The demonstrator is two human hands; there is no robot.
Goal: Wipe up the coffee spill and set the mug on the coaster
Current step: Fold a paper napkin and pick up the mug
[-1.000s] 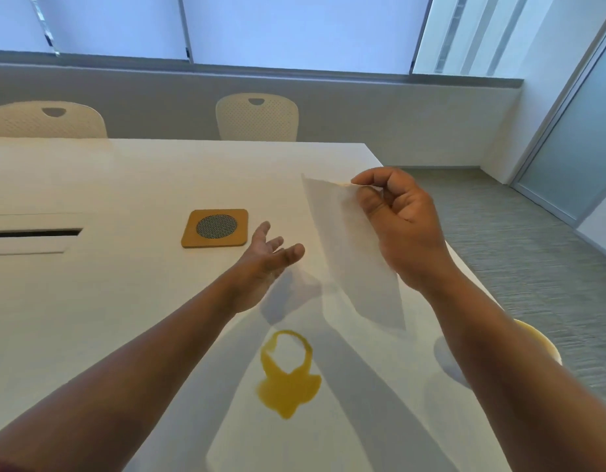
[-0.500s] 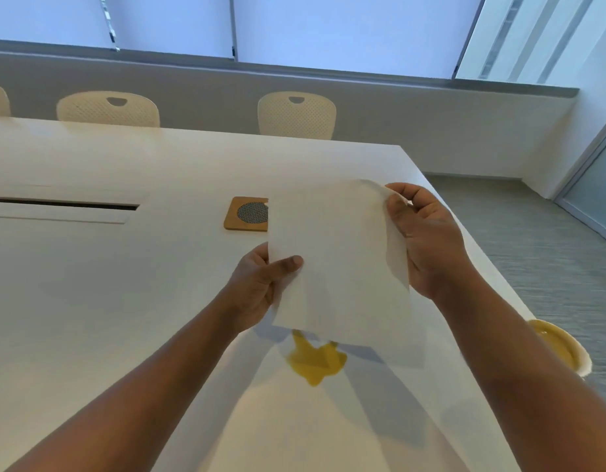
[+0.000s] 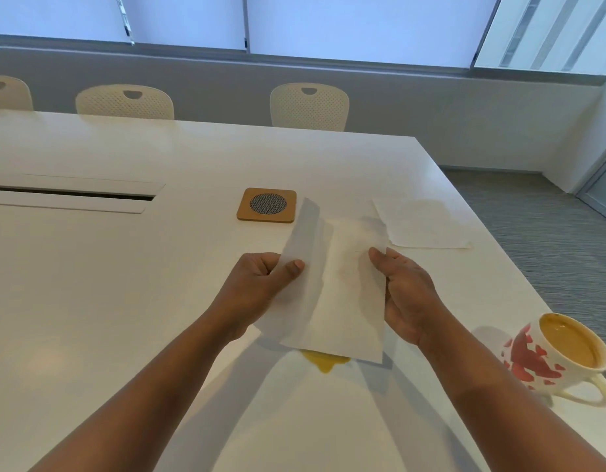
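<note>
Both hands hold a white paper napkin (image 3: 342, 287) above the table, creased lengthwise down its middle. My left hand (image 3: 260, 284) pinches its left edge; my right hand (image 3: 403, 294) grips its right edge. Just below the napkin's lower edge, part of a yellow-brown coffee spill (image 3: 323, 363) shows on the white table (image 3: 107, 301); the napkin hides the rest of it. A white mug (image 3: 560, 356) with red heart marks, holding coffee, stands at the right near the table edge. A square wooden coaster (image 3: 266, 204) with a dark mesh centre lies beyond the hands.
A second flat napkin (image 3: 424, 223) lies to the right of the coaster. A long cable slot (image 3: 73, 194) runs in the table at the left. Three pale chairs (image 3: 310, 105) stand along the far side. The table's right edge drops to grey carpet.
The napkin, first hanging from my right hand alone, was taken in both hands and is now folded lengthwise. The view has dropped and shifted, bringing the mug and second napkin into sight.
</note>
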